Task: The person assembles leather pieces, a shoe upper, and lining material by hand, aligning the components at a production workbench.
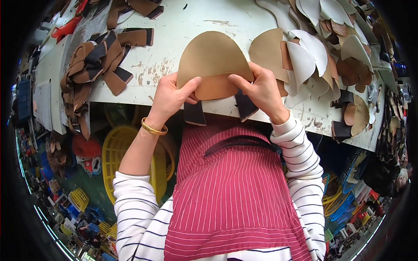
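Between my two hands is a tan, dome-shaped leather piece, its rounded end pointing away from me over the white table. Along its near edge lies a smaller orange-brown leather patch. My left hand pinches the left corner, thumb on top beside the patch. On the right corner, my right hand grips in the same way, thumb at the patch's right end. Two dark strips stick out below the piece toward me, one under each side. The fingers beneath the leather are mostly hidden.
Brown and black leather strips lie heaped on the table's left. At the right is a pile of white and tan cut pieces, with one tan piece close to my right hand. A yellow basket stands below the table edge.
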{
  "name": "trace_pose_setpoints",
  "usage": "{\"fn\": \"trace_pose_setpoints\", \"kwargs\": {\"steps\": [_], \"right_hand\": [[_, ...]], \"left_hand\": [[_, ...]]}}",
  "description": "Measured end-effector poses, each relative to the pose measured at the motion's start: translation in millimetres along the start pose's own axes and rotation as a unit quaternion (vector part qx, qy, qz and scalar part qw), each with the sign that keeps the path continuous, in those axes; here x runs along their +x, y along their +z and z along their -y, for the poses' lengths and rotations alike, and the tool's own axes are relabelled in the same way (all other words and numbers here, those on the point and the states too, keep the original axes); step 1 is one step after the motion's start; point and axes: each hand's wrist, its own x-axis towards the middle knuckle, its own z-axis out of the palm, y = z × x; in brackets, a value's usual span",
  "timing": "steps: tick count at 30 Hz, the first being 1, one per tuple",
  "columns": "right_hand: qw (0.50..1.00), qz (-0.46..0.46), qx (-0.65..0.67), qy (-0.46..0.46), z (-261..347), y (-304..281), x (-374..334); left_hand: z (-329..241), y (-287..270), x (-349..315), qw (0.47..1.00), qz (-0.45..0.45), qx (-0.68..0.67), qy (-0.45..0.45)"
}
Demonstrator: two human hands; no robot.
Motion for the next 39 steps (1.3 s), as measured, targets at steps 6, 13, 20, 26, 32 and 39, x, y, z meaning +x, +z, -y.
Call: {"fn": "trace_pose_setpoints", "kwargs": {"steps": [6, 13, 20, 26, 32, 39], "right_hand": [[0.989, -0.015, -0.144, -0.032, -14.2, 7.8, -2.3], [0.993, -0.021, -0.118, -0.014, -22.3, 11.6, -3.0], [0.984, -0.026, -0.176, -0.013, -22.5, 13.3, -2.2], [0.974, -0.042, -0.216, -0.055, -22.8, 18.6, -4.7], [0.957, -0.055, -0.261, -0.118, -24.6, 21.1, -7.6], [0.977, -0.060, -0.200, -0.045, -23.1, 13.6, -1.0]], "left_hand": [[20.3, 2.5, 0.7, 0.999, -0.020, 0.049, -0.005], [23.4, 5.7, 0.8, 0.994, -0.031, 0.107, -0.002], [23.0, 8.1, 3.1, 0.990, -0.044, 0.130, -0.022], [23.6, 10.3, 2.1, 0.983, -0.049, 0.179, -0.001], [18.9, 6.6, 5.8, 0.992, -0.043, 0.105, -0.052], [19.3, 9.1, 6.5, 0.990, -0.058, 0.113, -0.062]]}}
